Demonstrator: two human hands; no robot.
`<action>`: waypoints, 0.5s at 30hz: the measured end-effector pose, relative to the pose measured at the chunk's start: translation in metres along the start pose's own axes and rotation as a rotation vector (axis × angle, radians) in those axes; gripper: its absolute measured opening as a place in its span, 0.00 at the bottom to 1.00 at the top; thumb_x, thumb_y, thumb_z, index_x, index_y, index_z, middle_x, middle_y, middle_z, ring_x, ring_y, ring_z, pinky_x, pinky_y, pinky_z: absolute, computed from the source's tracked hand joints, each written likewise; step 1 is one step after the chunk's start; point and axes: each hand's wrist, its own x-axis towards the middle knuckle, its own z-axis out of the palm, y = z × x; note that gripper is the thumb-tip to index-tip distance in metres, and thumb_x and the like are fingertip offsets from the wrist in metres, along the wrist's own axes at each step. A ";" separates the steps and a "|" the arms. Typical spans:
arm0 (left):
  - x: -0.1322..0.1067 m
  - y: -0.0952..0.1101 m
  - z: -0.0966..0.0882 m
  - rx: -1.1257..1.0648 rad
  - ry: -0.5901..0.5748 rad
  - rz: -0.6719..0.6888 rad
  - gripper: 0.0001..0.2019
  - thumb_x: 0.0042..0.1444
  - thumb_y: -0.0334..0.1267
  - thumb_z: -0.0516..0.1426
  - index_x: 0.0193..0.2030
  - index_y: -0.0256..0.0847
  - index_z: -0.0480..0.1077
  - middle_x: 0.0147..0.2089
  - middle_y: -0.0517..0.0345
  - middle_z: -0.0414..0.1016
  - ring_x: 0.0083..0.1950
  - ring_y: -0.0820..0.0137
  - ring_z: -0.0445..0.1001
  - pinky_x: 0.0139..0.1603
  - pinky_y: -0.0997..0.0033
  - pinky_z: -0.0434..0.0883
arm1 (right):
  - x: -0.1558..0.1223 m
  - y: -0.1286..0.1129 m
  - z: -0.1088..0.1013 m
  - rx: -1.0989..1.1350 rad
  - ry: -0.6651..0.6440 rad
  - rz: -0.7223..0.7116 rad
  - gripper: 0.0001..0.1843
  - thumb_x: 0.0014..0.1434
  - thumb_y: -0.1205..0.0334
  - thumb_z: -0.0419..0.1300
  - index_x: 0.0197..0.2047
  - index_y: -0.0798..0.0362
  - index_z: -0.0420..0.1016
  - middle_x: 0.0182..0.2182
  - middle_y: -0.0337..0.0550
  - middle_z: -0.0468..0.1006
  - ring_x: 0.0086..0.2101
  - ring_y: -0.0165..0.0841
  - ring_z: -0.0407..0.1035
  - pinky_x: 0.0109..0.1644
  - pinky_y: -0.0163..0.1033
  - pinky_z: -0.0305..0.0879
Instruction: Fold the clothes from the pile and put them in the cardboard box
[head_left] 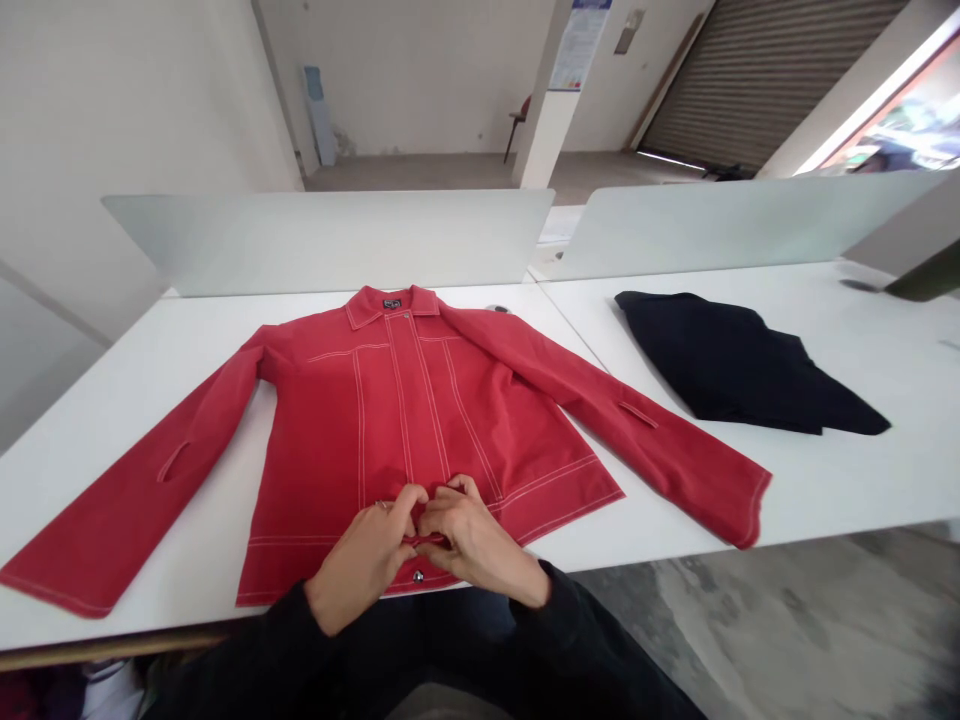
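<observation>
A red jacket (322,430) with white stitching lies front side up on the white table, its collar away from me and its sleeves spread to both sides. At the lower end of its front placket, my left hand (367,550) pinches the fabric. My right hand (469,535) is closed on the same placket, fingertips almost meeting those of the left. Just below the hands a metal snap button (418,576) shows on the hem band. What exactly lies between the fingertips is hidden.
Folded black cloth (742,365) rests on the table (847,470) to the right. Frosted divider panels (360,240) stand along the back edge. Beyond them are a water dispenser (319,115) and a pillar (551,120).
</observation>
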 end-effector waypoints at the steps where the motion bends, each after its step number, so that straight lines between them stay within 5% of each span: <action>1: 0.000 0.000 0.001 0.001 -0.001 0.003 0.20 0.55 0.25 0.54 0.53 0.46 0.59 0.37 0.62 0.75 0.41 0.68 0.75 0.42 0.71 0.65 | 0.001 0.000 0.001 -0.004 0.000 -0.003 0.09 0.54 0.68 0.66 0.26 0.55 0.71 0.27 0.35 0.76 0.34 0.30 0.65 0.50 0.43 0.49; 8: -0.009 -0.007 -0.015 -0.059 0.043 0.055 0.16 0.59 0.36 0.56 0.54 0.46 0.65 0.49 0.56 0.75 0.51 0.66 0.72 0.53 0.66 0.69 | -0.005 0.010 -0.021 0.054 0.127 -0.047 0.08 0.59 0.57 0.64 0.39 0.52 0.76 0.35 0.41 0.79 0.39 0.33 0.71 0.54 0.47 0.59; 12: -0.027 -0.055 -0.042 0.146 0.450 0.000 0.16 0.64 0.46 0.48 0.53 0.45 0.69 0.59 0.50 0.69 0.61 0.59 0.65 0.64 0.53 0.62 | -0.034 0.060 -0.062 -0.095 0.420 0.068 0.12 0.65 0.56 0.56 0.46 0.52 0.76 0.48 0.51 0.76 0.48 0.40 0.70 0.52 0.49 0.67; 15: -0.037 -0.097 -0.051 0.364 0.651 -0.140 0.20 0.63 0.47 0.45 0.54 0.42 0.70 0.60 0.43 0.65 0.61 0.51 0.65 0.60 0.46 0.65 | -0.064 0.109 -0.084 -0.338 0.479 0.196 0.13 0.64 0.58 0.54 0.45 0.53 0.77 0.50 0.55 0.75 0.50 0.46 0.69 0.54 0.57 0.66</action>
